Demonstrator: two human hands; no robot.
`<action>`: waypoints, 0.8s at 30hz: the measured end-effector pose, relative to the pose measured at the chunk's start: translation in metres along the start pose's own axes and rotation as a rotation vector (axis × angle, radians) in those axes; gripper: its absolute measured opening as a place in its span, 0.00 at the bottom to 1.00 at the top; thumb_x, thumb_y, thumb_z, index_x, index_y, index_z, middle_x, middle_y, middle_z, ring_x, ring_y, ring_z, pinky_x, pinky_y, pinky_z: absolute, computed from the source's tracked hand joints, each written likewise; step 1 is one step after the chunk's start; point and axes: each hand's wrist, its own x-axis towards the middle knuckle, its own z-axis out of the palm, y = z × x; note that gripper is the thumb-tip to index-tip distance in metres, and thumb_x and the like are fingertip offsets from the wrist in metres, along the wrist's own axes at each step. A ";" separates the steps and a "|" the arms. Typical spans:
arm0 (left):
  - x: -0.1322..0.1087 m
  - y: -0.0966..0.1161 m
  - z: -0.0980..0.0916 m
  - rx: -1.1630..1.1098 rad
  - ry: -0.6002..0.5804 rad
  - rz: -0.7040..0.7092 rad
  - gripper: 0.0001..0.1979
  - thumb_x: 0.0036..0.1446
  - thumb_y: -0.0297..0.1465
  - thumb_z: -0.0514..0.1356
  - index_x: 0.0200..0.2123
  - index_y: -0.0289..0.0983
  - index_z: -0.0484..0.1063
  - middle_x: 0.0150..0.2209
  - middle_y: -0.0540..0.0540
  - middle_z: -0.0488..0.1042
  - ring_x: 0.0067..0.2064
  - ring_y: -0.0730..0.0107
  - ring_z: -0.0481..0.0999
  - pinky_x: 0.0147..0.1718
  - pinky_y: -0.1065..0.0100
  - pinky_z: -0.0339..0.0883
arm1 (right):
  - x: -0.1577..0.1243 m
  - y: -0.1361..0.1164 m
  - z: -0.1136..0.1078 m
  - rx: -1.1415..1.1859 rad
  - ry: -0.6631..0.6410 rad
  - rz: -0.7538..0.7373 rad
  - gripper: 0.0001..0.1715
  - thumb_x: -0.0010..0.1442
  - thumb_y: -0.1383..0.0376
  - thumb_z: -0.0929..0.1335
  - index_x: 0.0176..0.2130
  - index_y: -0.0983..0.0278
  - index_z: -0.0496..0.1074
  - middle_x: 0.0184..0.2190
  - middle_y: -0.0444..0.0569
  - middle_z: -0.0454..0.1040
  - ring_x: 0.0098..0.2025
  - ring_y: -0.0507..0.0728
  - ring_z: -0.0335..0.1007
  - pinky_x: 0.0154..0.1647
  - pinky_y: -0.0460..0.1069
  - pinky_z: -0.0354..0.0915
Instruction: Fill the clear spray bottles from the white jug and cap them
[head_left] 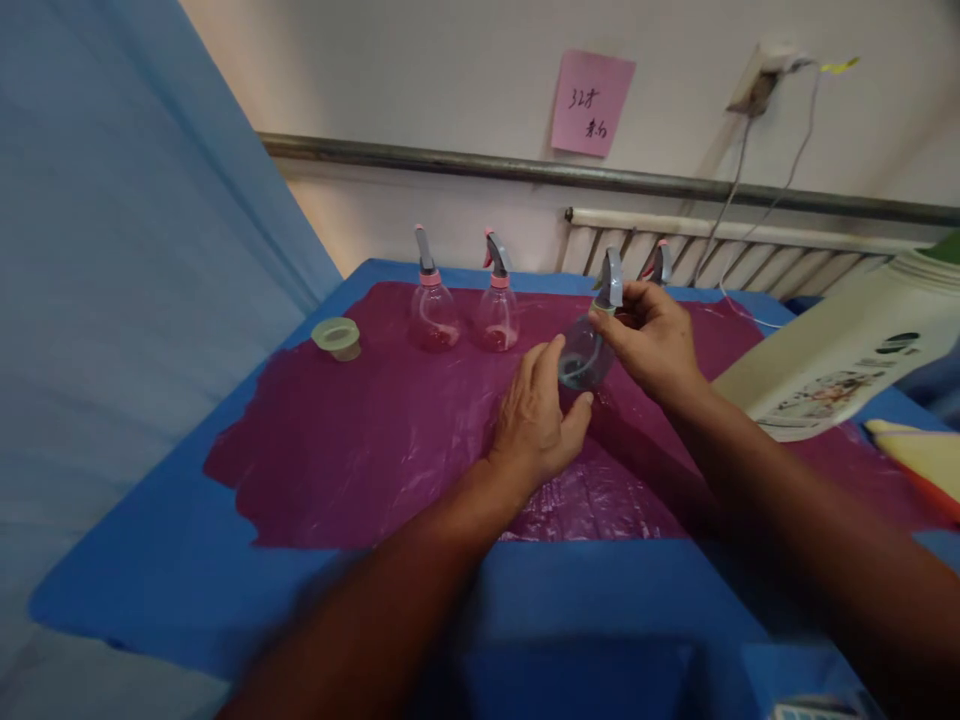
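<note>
A clear spray bottle (586, 360) with a grey trigger head, a pale green collar and some liquid at the bottom is between my hands. My right hand (654, 340) pinches it at the collar below the trigger. My left hand (536, 410) curves around the lower body, thumb in front and fingers at the left side. Two more spray bottles with pink collars, one farther left (433, 315) and one nearer (497, 315), stand upright at the back. Behind my right hand, another grey trigger head (660, 262) shows; its bottle is mostly hidden.
Crinkled purple plastic sheeting (360, 430) covers the blue table (142, 570). A small pale green cup (337, 338) sits at left. On the right are a large whitish jug (840, 350) and something yellow and red (919, 460). Behind run a metal rail (450, 160) and a radiator (817, 245).
</note>
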 end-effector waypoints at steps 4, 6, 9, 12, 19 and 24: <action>0.000 0.003 0.002 -0.004 -0.014 0.020 0.43 0.71 0.36 0.70 0.81 0.40 0.54 0.78 0.31 0.66 0.80 0.41 0.69 0.81 0.35 0.64 | -0.037 -0.019 -0.009 0.047 -0.013 0.055 0.24 0.57 0.53 0.84 0.50 0.55 0.83 0.45 0.46 0.88 0.41 0.59 0.84 0.53 0.61 0.82; -0.001 0.003 0.004 -0.006 -0.045 0.023 0.44 0.70 0.36 0.71 0.81 0.41 0.54 0.78 0.31 0.66 0.80 0.41 0.68 0.80 0.35 0.65 | -0.051 -0.022 -0.008 0.063 -0.002 0.059 0.23 0.56 0.54 0.85 0.49 0.55 0.84 0.45 0.46 0.88 0.42 0.59 0.84 0.53 0.61 0.82; -0.001 0.001 0.007 -0.007 -0.102 0.002 0.44 0.69 0.36 0.74 0.80 0.42 0.58 0.76 0.33 0.70 0.78 0.41 0.72 0.77 0.36 0.69 | -0.063 -0.021 -0.004 0.091 0.013 0.054 0.23 0.57 0.54 0.85 0.50 0.54 0.85 0.46 0.46 0.88 0.45 0.60 0.85 0.54 0.62 0.82; 0.001 -0.002 0.010 -0.017 -0.149 -0.028 0.42 0.68 0.37 0.75 0.78 0.43 0.61 0.74 0.34 0.72 0.75 0.42 0.75 0.74 0.37 0.73 | -0.067 -0.017 -0.001 0.137 0.017 0.084 0.23 0.57 0.54 0.85 0.50 0.54 0.84 0.46 0.46 0.88 0.46 0.61 0.85 0.56 0.62 0.82; 0.004 -0.001 0.013 -0.057 -0.142 -0.094 0.38 0.66 0.38 0.77 0.73 0.45 0.64 0.70 0.36 0.76 0.70 0.42 0.79 0.69 0.39 0.77 | -0.072 -0.017 0.001 0.123 0.027 0.090 0.22 0.61 0.55 0.84 0.52 0.52 0.83 0.47 0.46 0.87 0.45 0.60 0.84 0.53 0.63 0.83; 0.004 -0.002 0.014 -0.070 -0.148 -0.084 0.35 0.67 0.37 0.76 0.70 0.44 0.65 0.68 0.36 0.76 0.70 0.43 0.79 0.68 0.40 0.77 | -0.074 -0.022 0.004 0.092 0.069 0.058 0.21 0.59 0.56 0.84 0.50 0.53 0.82 0.46 0.45 0.86 0.45 0.60 0.84 0.54 0.63 0.82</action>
